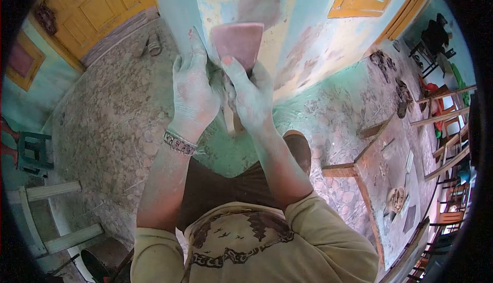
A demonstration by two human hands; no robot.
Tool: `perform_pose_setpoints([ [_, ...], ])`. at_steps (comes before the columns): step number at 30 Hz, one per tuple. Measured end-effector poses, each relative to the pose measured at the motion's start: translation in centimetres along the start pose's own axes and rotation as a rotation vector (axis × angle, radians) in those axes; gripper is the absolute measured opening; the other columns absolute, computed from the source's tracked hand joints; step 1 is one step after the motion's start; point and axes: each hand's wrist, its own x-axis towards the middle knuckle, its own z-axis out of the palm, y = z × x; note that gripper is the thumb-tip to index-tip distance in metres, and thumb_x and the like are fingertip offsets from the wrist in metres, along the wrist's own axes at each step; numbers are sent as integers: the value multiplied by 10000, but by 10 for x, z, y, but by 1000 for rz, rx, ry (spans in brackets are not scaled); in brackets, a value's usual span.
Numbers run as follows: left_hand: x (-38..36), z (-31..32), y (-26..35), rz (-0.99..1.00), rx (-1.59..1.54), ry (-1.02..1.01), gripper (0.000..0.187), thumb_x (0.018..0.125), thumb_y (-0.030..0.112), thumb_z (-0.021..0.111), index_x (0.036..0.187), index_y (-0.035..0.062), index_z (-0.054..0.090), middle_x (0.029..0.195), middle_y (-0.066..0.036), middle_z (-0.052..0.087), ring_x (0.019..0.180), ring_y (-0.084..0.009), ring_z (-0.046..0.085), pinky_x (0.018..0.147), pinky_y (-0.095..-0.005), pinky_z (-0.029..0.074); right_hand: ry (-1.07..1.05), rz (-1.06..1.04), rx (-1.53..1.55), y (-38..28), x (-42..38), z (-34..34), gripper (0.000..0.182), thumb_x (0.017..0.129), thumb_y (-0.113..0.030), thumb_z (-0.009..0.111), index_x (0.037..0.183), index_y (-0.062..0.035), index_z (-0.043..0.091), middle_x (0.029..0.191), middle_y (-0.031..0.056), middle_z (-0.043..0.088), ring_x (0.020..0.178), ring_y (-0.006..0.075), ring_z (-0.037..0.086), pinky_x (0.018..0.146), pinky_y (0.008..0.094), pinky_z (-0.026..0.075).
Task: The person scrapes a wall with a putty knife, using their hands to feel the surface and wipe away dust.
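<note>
Cream cloth of my shirt (328,242) fills six o'clock, closest to the camera, its dark print showing small flying birds and a scrolling band; I can make out no lettering in it. At nine o'clock, around my left wrist, sits a patterned wristband (179,143) whose dark marks are too small for me to read. Pale dust coats both my hands. My right hand (250,90), at twelve, is closed on a scraper (238,39), thumb laid along the base of its broad, pinkish blade. That blade stands up at twelve o'clock before the patchy wall (292,52); I can't tell whether it touches. My left hand (196,90), at ten, is raised just beside the right, fingers pointing up; whether it grips anything, I can't tell.

Farther out at ten are a yellow panelled door (102,11) and shoes (153,44) on the stone-patterned floor (118,93). A green stool (35,150) stands at nine, a yellow window frame (341,12) at one, and a wooden-edged table (377,211) at four.
</note>
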Motion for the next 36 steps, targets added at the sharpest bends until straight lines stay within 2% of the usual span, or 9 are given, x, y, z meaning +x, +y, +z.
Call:
perform_pose_setpoints([
  [1,0,1,-1,8,25,7,900,713,15,671,1444,-133,168,1008,-205,614,973,-370,589,1032,-507,347,-20,-13,21,3,1,-1,252,907,-276,690,914,-53,572,629,-41,515,445,25,406,388,189,291],
  [4,0,1,1,16,54,43,883,715,14,668,1441,-131,187,1021,-216,609,977,-368,588,1032,-510,346,45,40,-83,7,-8,-8,268,913,-194,681,1099,-13,613,767,-57,562,585,17,431,488,197,317],
  [13,-1,6,4,-2,23,79,826,735,17,650,1428,-137,227,950,-183,614,941,-353,589,1021,-502,357,18,1,-59,-1,-5,-2,287,914,-194,681,1125,-13,611,807,-56,579,634,17,444,526,190,338],
  [22,0,6,5,-41,-11,72,805,765,22,616,1436,-142,201,945,-185,615,994,-362,571,1019,-496,354,7,9,-41,-4,-4,4,278,918,-236,674,1083,-21,608,767,-46,561,607,23,452,504,202,344],
  [25,-3,9,2,-9,-8,76,778,783,53,630,1426,-139,236,975,-200,618,1037,-360,558,1017,-490,354,43,10,-46,-8,-2,9,236,920,-282,667,890,-73,561,623,-45,500,419,24,384,372,194,279],
  [28,2,-2,1,62,56,109,717,828,127,649,1394,-146,302,1020,-226,620,1041,-370,563,988,-484,375,14,28,-29,-2,-13,-7,224,940,-280,636,910,-75,552,618,-32,505,410,40,392,368,205,279],
  [31,16,-16,12,137,-43,203,652,877,210,646,1349,-149,376,1071,-252,617,1018,-391,582,943,-482,406,170,114,-92,18,-38,-41,193,963,-256,598,943,-73,544,621,-15,517,423,55,415,384,219,306],
  [35,36,-17,11,104,-9,279,579,920,253,614,1306,-144,444,1057,-263,630,941,-410,615,855,-463,464,181,155,-101,34,-68,-71,184,994,-232,544,1000,-48,548,739,-5,551,594,47,491,509,209,388],
  [36,36,-14,11,93,-29,309,526,930,229,611,1317,-98,468,1046,-235,652,926,-314,625,832,-405,480,197,151,-85,32,-71,-73,183,1003,-234,525,990,-53,544,740,-1,551,594,49,491,512,214,393],
])
